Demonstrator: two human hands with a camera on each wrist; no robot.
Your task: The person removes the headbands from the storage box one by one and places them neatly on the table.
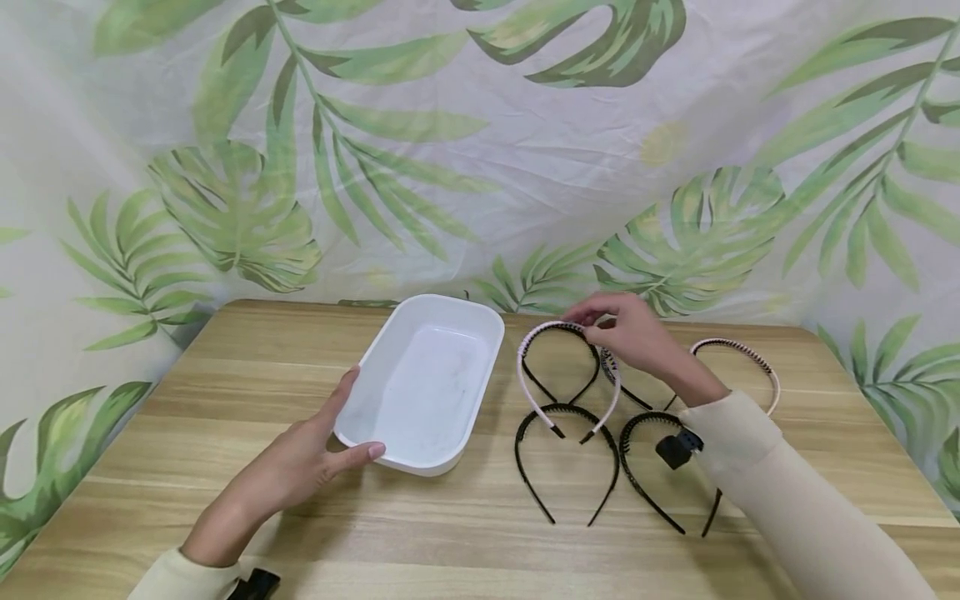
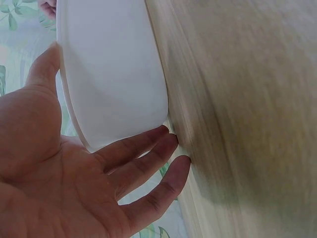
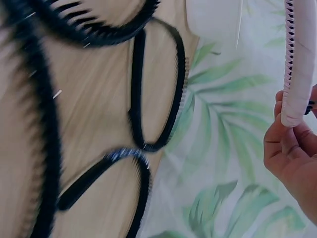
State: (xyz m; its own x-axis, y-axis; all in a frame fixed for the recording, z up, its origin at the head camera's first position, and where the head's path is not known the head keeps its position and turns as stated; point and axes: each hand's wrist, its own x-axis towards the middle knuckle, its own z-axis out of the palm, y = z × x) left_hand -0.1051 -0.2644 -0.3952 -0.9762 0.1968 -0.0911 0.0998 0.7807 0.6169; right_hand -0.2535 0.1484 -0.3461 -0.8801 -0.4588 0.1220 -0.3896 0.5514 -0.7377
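A white plastic bin (image 1: 431, 375) stands left of the middle; its inside shows no contents. My left hand (image 1: 300, 458) holds its near left corner, thumb at the rim and fingers along the outer wall; in the left wrist view these fingers (image 2: 143, 166) are spread and only slightly bent. My right hand (image 1: 630, 333) pinches a pale pink headband (image 1: 528, 367) with dark teeth by its arch, above the table, ends downward. In the right wrist view the pinched headband (image 3: 299, 59) is partly cut off by the frame edge.
Several headbands lie on the wooden table (image 1: 450, 550): a black headband (image 1: 517, 454) in front, another black headband (image 1: 626, 458) partly under the right forearm, a pink toothed headband (image 1: 772, 379) at right, and dark ones behind the held one. A leaf-print cloth (image 1: 420, 167) hangs behind the table.
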